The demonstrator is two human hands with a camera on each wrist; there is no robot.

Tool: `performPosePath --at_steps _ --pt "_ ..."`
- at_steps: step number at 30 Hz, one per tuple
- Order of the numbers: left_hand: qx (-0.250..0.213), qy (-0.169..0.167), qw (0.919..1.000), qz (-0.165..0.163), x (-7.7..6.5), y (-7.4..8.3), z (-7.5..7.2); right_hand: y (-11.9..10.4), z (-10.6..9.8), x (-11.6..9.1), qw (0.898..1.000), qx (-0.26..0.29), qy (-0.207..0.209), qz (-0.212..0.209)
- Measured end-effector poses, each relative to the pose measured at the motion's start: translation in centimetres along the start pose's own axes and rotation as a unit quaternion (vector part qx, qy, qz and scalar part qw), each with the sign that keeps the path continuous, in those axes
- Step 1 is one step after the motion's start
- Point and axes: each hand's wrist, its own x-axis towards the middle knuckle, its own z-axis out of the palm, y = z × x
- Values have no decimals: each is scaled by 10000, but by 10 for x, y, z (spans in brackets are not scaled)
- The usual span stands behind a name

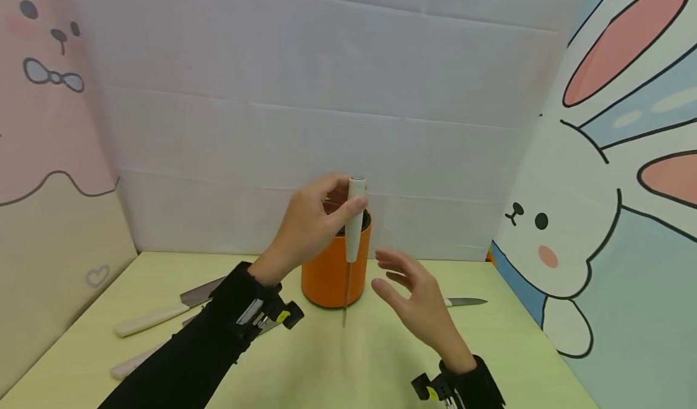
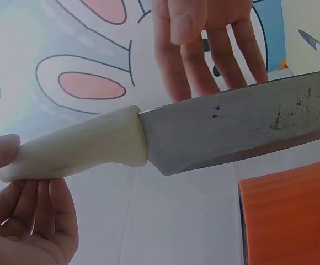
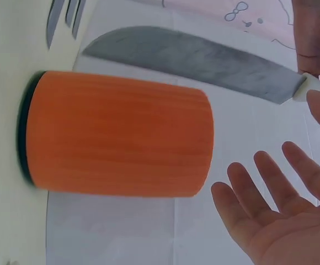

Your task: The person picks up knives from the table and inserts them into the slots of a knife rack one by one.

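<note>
My left hand [image 1: 313, 218] pinches the cream handle of a kitchen knife [image 1: 353, 239] near its butt end, between thumb and fingers. The broad blade, stained along one side in the left wrist view, points down in front of the orange cylindrical knife holder [image 1: 329, 276], whose dark opening shows at the top. Fingers spread and relaxed, my right hand [image 1: 416, 300] hovers to the right of the blade and holds nothing. In the right wrist view the knife [image 3: 204, 63] is beside the holder [image 3: 118, 135], with the right palm [image 3: 292, 237] facing them.
Several knives lie on the pale table at left, one with a broad blade [image 1: 201, 292] and another with a cream handle [image 1: 133, 360] partly behind the left sleeve. A small knife [image 1: 465, 302] lies at right. White sheeting [image 1: 327, 124] stands behind, with cartoon-printed panels on both sides.
</note>
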Motion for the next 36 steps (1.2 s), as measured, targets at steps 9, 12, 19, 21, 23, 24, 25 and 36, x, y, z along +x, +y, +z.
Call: performPosePath --at_steps 9,12,19,21,23,24,25,36 --pt "-6 154 9998 105 21 5 -8 17 -17 -14 9960 -891 29 76" --pt "3 180 9997 184 29 8 -10 25 -22 -19 9925 -1220 30 22" --pt "258 189 9991 267 53 15 -20 33 -31 -25 9863 -1644 95 -35" --pt "305 204 9990 254 60 17 -23 35 -32 -26 9851 -1719 92 -52" --pt "327 220 9989 238 67 20 -26 37 -31 -26 9843 -1759 64 -86" --pt "347 230 9988 244 70 22 -27 38 -31 -27 9840 -1778 37 -74" --pt "364 243 9987 247 74 24 -28 39 -30 -27 9837 -1799 -3 -51" --pt "311 392 9986 192 110 47 -42 38 -24 -28 9818 -1879 -238 129"
